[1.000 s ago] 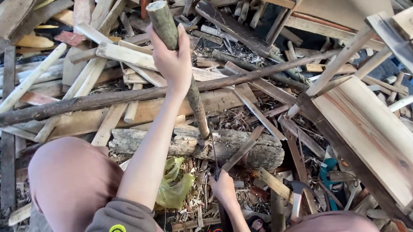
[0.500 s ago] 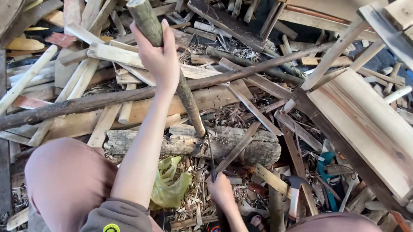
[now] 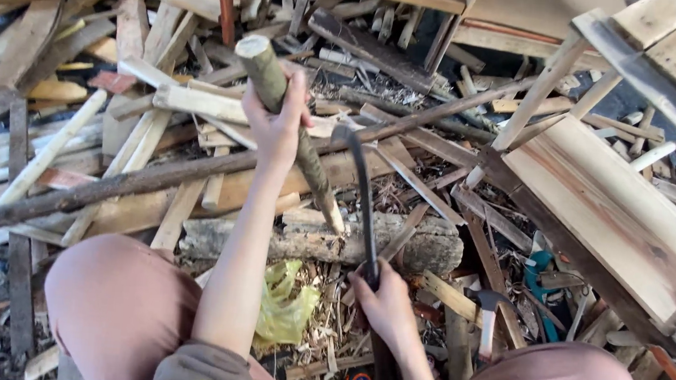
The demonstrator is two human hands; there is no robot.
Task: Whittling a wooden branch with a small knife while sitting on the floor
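Note:
My left hand (image 3: 277,122) grips a green-barked stake (image 3: 260,73) near its upper end. The stake stands tilted, its pale whittled tip (image 3: 334,216) resting on a rough log (image 3: 422,249) that lies across in front of my knees. My right hand (image 3: 387,305) is closed around the handle of a dark, curved machete (image 3: 361,185). Its blade rises upright just right of the stake, with the hooked end near the stake's middle. Wood chips cover the ground between my legs.
Scrap planks and sticks (image 3: 144,94) are piled all around. A long dark pole (image 3: 113,188) runs diagonally behind the log. A wooden bench top (image 3: 618,212) stands at right. A hammer (image 3: 487,322), a teal tool (image 3: 542,270) and a yellow-green bag (image 3: 285,302) lie near my knees.
My right hand has lifted the machete from low beside the log to upright next to the stake. The left hand still holds the stake on the log.

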